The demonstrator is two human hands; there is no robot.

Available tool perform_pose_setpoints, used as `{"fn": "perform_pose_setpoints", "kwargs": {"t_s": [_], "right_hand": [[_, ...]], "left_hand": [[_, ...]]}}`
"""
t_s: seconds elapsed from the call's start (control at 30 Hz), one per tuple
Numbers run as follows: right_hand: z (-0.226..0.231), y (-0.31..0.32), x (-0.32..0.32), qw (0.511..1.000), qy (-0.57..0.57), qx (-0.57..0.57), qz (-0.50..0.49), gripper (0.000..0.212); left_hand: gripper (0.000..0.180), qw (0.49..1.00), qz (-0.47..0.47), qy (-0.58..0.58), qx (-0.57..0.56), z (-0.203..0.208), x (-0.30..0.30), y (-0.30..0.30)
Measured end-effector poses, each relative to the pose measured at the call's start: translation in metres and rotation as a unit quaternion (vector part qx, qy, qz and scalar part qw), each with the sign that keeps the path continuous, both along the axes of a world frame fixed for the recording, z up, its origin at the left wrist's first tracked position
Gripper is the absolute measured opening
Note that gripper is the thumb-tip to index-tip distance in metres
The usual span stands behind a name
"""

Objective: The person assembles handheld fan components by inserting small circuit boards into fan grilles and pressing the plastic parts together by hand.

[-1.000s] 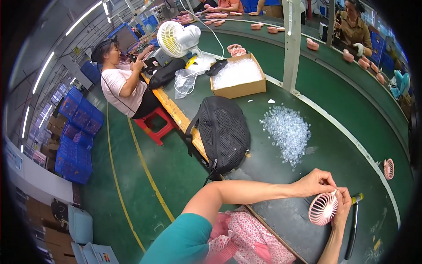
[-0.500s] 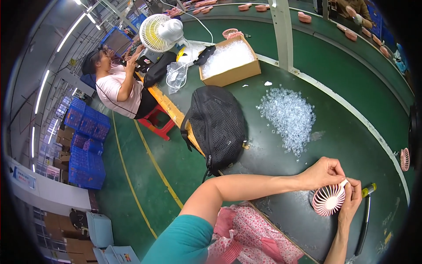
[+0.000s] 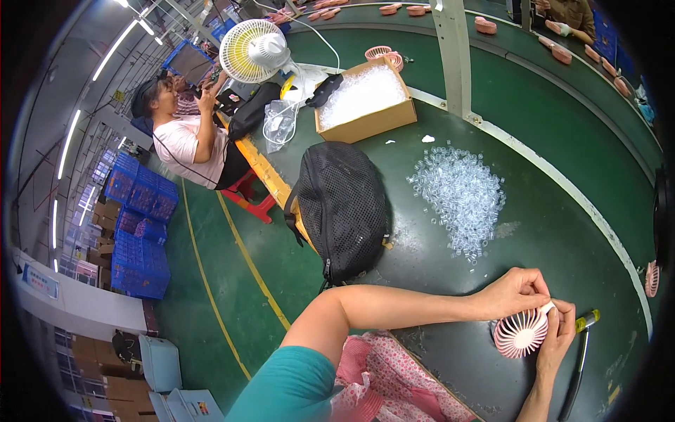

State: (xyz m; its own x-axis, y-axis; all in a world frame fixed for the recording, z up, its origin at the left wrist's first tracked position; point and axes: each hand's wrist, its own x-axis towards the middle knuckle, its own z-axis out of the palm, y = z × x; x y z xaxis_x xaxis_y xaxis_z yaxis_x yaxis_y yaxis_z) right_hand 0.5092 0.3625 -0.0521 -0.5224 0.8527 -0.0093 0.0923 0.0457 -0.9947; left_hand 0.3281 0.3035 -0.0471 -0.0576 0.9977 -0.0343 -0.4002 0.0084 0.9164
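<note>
A small pink handheld fan [image 3: 521,333] with a round ribbed grille is in front of me at the right, over the dark table. My right hand [image 3: 557,329] is closed round its pale neck, beside the grille. My left hand [image 3: 517,292] reaches across from the left, fingers pinched together at the top of that neck. Whatever sits between those fingertips is too small or hidden to make out. Farther off lies a heap of small clear plastic pieces [image 3: 460,197]. Just right of my right hand rests a tool with a yellow-green end [image 3: 587,321] and a black handle or cord.
A black mesh bag [image 3: 344,211] lies at the table's left edge. Behind it stand a cardboard box [image 3: 369,121] of clear pieces and a white desk fan [image 3: 253,53]. A conveyor with pink fans [image 3: 485,26] curves beyond a metal post [image 3: 453,63]. Another person sits at the left.
The view has shifted slightly, and both hands with the pink fan appear a little lower. Their grip looks the same. Across the conveyor, another person's hand has moved.
</note>
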Motion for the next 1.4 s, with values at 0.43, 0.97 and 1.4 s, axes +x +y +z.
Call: {"fn": "perform_pose_setpoints", "kwargs": {"t_s": [0.43, 0.97, 1.4], "right_hand": [[0.0013, -0.0005, 0.0017, 1.000, -0.002, 0.010, 0.007, 0.013], [0.0029, -0.0012, -0.0014, 1.000, 0.007, 0.010, 0.009, 0.014], [0.0066, -0.0041, -0.0041, 1.000, 0.004, 0.021, -0.004, 0.013]], "left_hand": [[0.016, 1.000, -0.009, 0.010, 0.001, -0.0036, 0.0000, 0.0030], [0.016, 1.000, -0.006, 0.017, 0.008, -0.0017, 0.0002, 0.0007], [0.016, 0.999, 0.004, 0.026, 0.021, -0.0039, 0.0012, 0.0004]]}}
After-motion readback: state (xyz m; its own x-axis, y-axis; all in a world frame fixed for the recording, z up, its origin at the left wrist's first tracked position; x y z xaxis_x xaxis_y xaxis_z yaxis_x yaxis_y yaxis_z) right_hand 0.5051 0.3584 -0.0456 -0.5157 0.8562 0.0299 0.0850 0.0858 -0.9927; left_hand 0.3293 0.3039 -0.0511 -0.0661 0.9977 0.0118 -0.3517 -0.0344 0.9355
